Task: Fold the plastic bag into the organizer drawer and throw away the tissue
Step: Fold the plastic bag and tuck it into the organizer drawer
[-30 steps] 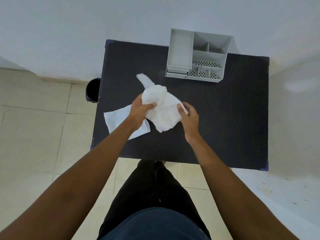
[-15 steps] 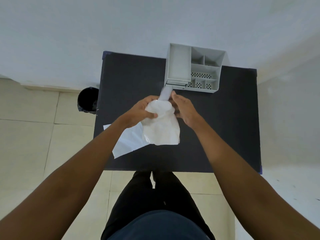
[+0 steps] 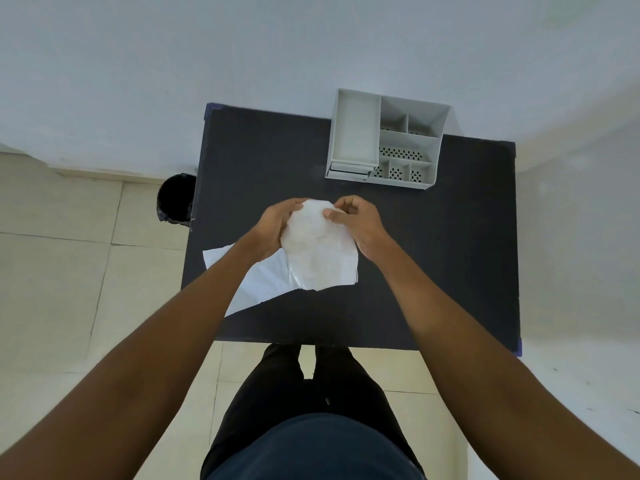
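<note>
We hold the plastic bag (image 3: 320, 247).

It looks white and crinkly, gripped by our left hand (image 3: 273, 225) and right hand (image 3: 358, 223).

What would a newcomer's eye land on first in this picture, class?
First, the crumpled white plastic bag held above the middle of the black table by the left hand and right hand. Next, the grey desk organizer at the table's far edge, and the white tissue lying flat near the left edge.
</note>
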